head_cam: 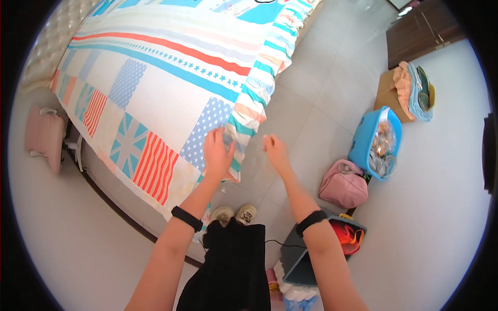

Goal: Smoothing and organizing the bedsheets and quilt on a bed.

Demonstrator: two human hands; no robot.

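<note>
A patchwork-print bedspread (163,93) with stars, stripes and flag patterns covers the bed before me. Its striped ruffle (251,97) hangs down the right side. Over the near right corner is my left hand (218,153), thumb and fingers apart and nothing visible between them; whether the fingertips touch the cloth is unclear. My right hand (277,153) is above the tiled floor, just right of the ruffle. Its fingers are curled in and slightly blurred, with nothing visible in them. Each forearm wears a black band.
Along the right wall stand a cardboard box (383,93) with clothes hung over it, a blue basket (360,138) of plastic-wrapped items, a pink bag (344,186) and a grey bin (291,248). A black cable (286,244) runs near my legs. A pink chair (44,136) stands left.
</note>
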